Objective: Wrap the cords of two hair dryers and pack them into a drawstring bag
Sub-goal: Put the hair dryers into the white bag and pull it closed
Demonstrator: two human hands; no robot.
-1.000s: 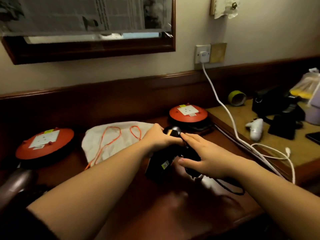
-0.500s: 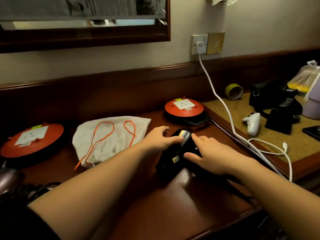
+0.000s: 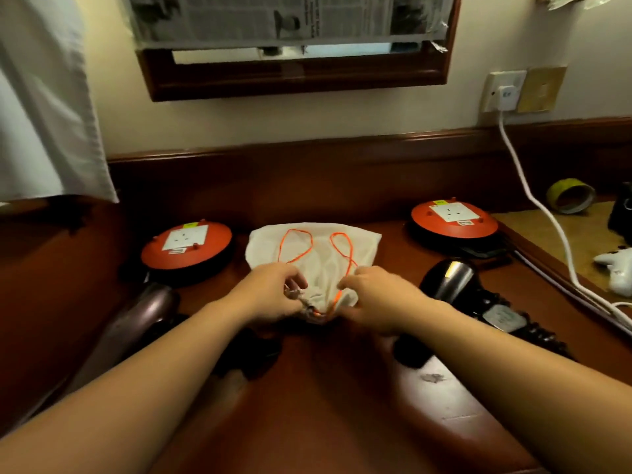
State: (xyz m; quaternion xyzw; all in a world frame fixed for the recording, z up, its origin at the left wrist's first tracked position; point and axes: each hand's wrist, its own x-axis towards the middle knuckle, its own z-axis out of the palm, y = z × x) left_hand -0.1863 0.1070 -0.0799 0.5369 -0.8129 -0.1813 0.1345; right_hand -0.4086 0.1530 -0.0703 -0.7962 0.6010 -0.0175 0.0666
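Note:
A white drawstring bag with orange cords lies flat at the desk's middle, its gathered mouth toward me. My left hand and my right hand both pinch that gathered mouth from either side. A black hair dryer with its coiled cord lies on the desk to the right of my right hand. A dark maroon hair dryer lies to the left, under my left forearm, partly hidden.
Two red round cable reels sit behind, one to the left and one to the right. A white cable runs from the wall socket down the right side. A tape roll and a white controller lie at the right. A white cloth hangs at the left.
Both hands let go of the black hair dryer, which now lies on the desk, and moved left to grip the bag's mouth. The view swung left.

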